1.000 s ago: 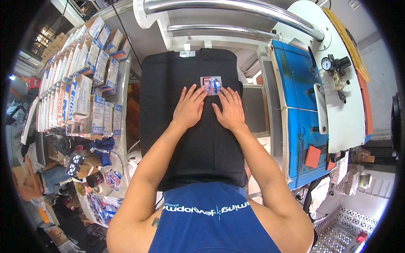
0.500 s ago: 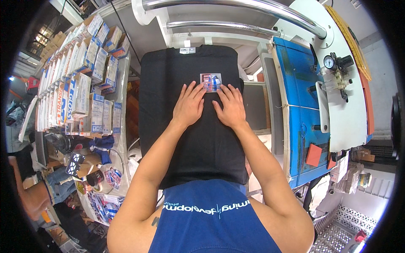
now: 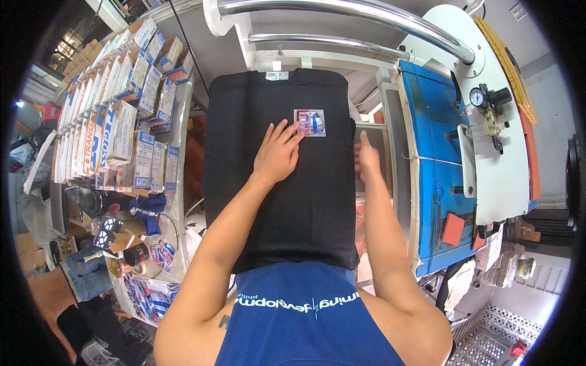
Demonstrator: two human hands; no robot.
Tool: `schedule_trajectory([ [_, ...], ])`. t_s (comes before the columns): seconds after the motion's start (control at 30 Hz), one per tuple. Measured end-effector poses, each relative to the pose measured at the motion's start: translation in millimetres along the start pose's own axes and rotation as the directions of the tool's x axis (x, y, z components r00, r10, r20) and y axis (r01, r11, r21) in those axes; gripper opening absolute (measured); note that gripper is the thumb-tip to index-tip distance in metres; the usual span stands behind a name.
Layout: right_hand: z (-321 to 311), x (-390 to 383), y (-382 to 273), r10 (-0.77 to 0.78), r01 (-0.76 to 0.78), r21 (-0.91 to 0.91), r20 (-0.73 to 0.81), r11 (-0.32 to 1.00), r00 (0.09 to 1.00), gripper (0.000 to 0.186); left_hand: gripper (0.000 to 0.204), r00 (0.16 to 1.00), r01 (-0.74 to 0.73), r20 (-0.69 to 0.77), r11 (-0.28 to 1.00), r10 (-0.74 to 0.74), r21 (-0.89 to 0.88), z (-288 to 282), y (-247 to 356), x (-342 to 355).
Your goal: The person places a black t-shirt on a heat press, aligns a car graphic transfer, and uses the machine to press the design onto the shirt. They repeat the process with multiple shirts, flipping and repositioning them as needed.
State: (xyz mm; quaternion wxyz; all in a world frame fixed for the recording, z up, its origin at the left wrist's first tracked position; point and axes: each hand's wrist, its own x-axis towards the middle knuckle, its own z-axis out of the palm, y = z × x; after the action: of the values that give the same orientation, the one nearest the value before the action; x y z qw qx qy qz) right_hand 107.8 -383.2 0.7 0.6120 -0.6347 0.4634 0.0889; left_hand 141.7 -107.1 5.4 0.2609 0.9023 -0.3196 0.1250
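Observation:
A black T-shirt lies flat on the platen before me, its collar label at the far end. On its upper right part sits a small clear transfer film with a red and blue print. My left hand rests open on the cloth, fingers spread, fingertips at the film's lower left corner. Beside the shirt's right edge is my right hand, seen edge-on with a finger stretched out. It appears open, with nothing visible in it; some of its fingers are hidden.
On the right stands a blue heat press part with a pressure gauge. Chrome bars cross the far side. Stacked cardboard boxes and loose printed films fill the left table. Another person's leg shows at far left.
My right hand has left the film and moved right, off to the shirt's edge. My left hand stays by the film. The view has shifted slightly.

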Motion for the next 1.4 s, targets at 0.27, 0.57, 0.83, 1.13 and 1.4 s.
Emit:
schedule_trajectory([
  [0.27, -10, 66, 36, -0.447, 0.04, 0.753, 0.346, 0.656, 0.825, 0.077, 0.037, 1.0, 0.0, 0.01, 1.0, 0.0, -0.007, 0, 0, 1],
  [0.57, -41, 59, -15, -0.024, 0.092, 0.676, -0.109, 0.731, 0.994, 0.047, 0.038, 1.0, -0.01, 0.014, 1.0, 0.01, 0.009, 2, 0, 1],
  [0.83, 45, -51, 22, -0.888, 0.813, -0.575, 0.419, -0.097, 0.191, 0.057, 0.038, 1.0, -0.009, 0.013, 1.0, 0.009, 0.006, 3, -2, -1],
  [1.13, 55, -52, 22, -0.867, 0.766, -0.637, 0.427, -0.085, 0.258, 0.058, 0.04, 0.999, 0.012, 0.035, 1.0, -0.012, 0.015, 2, -1, 1],
  [1.4, 57, -51, 22, -0.879, 0.772, -0.632, 0.406, -0.073, 0.25, 0.057, 0.042, 0.999, 0.025, 0.024, 1.0, -0.025, -0.01, 2, 0, 0],
])
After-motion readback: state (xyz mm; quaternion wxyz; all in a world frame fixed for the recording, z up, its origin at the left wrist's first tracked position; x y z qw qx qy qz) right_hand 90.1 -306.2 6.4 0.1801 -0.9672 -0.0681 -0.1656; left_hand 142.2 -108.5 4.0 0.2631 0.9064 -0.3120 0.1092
